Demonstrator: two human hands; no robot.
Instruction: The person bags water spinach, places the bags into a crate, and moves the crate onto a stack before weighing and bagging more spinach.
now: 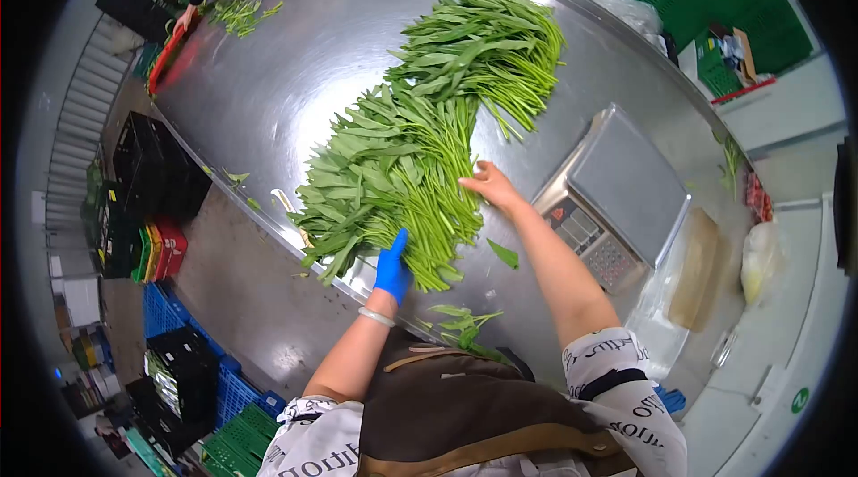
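Observation:
A large pile of long-stemmed leafy greens [393, 164], water spinach by its look, lies on the steel table with the stems toward my right. At the near end of this pile is my left hand [391, 273] in a blue glove, one digit stretched out along the stems and the others partly hidden. Bare, my right hand [492, 185] touches the stem ends on the pile's right side with its fingers apart. Another heap of the same greens [487, 43] adjoins it farther back. One loose leaf [503, 253] and a small sprig [465, 325] lie nearby.
A digital scale [617, 195] stands right of my right arm, with a tan flat block [694, 271] beyond it. Cut stems [241, 16] lie at the far left, by a co-worker's hand [185, 19]. Black crates [156, 168] are stacked beyond the table's left edge.

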